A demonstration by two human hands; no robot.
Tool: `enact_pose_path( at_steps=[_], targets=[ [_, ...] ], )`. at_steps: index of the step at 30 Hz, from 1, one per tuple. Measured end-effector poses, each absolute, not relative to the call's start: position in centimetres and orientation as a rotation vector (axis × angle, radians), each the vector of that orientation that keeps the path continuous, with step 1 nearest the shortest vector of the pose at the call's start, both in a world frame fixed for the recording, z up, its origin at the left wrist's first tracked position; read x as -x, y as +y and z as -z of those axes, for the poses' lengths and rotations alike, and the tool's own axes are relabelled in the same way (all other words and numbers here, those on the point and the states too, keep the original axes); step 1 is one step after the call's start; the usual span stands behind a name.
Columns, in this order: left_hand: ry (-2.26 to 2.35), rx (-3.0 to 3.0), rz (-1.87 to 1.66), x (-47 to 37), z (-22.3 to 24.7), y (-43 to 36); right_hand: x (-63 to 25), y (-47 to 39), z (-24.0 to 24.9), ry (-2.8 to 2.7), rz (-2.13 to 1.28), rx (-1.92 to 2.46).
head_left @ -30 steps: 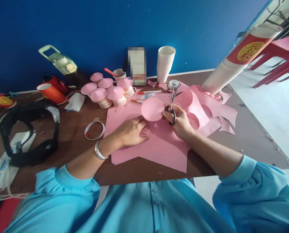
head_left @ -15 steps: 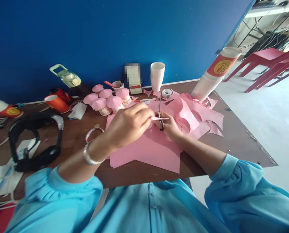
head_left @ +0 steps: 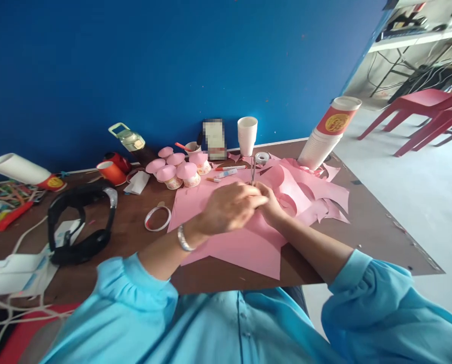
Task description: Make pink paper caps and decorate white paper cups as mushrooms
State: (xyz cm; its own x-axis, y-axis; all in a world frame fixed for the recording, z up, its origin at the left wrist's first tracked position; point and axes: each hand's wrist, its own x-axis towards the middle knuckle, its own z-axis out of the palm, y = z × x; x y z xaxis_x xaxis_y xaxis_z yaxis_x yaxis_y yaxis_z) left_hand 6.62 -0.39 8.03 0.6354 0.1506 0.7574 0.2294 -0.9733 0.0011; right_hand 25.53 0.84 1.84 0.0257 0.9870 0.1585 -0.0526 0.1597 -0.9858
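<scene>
My left hand (head_left: 229, 206) hovers over the pink paper sheets (head_left: 241, 247) with its fingers pinched together against my right hand (head_left: 273, 208). The pink paper circle it took up is hidden behind its fingers. My right hand grips the scissors (head_left: 252, 172), whose blades point up and away between the two hands. Cut pink scraps with round holes (head_left: 309, 189) lie just right of my hands.
Several pink-topped paper cups (head_left: 180, 172) stand behind the sheets, with markers (head_left: 229, 170), a tape roll (head_left: 262, 157) and a white cup stack (head_left: 247, 135). A leaning cup stack (head_left: 324, 139) is at the right. A tape ring (head_left: 157, 218) and black headphones (head_left: 82, 222) lie left.
My left hand lifted off the sheets, took the pink circle from beside the scissors and closed in against my right hand. The camera view pulled back and tilted up.
</scene>
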Motion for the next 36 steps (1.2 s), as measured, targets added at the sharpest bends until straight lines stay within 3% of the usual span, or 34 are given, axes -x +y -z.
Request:
enact_pose_path(
  at_steps=[5,10,13,18,21,24,31,36],
  targets=[
    [-0.683,2.684,1.007,1.9,-4.6,2.4,-24.5,0.5,-0.6,-1.114,-1.291,1.019],
    [-0.723,2.716,1.014,2.6,-3.2,3.1,-23.5,0.0,0.0,-1.131,-1.473,0.983],
    [-0.797,2.859,1.258,1.1,-3.3,2.6,-23.5,-0.4,-0.3,-1.222,-1.473,1.003],
    [-1.864,2.881,1.951,-0.3,-3.5,1.5,-23.8,-0.5,-0.8,-1.195,-1.299,1.024],
    [-2.191,2.818,2.207,-0.4,-3.3,1.1,-23.7,-0.6,-1.1,-1.184,-1.279,1.006],
    [-2.275,2.841,2.238,-0.5,-3.1,0.8,-23.2,-1.1,-1.2,-1.208,-1.333,0.998],
    [-2.221,3.096,1.927,-1.0,-2.6,0.3,-22.5,-1.9,-1.1,-1.149,-1.378,1.048],
    [-2.217,3.033,2.189,-0.3,-1.8,0.8,-22.9,-1.5,-0.6,-1.053,-1.377,1.076]
  ],
)
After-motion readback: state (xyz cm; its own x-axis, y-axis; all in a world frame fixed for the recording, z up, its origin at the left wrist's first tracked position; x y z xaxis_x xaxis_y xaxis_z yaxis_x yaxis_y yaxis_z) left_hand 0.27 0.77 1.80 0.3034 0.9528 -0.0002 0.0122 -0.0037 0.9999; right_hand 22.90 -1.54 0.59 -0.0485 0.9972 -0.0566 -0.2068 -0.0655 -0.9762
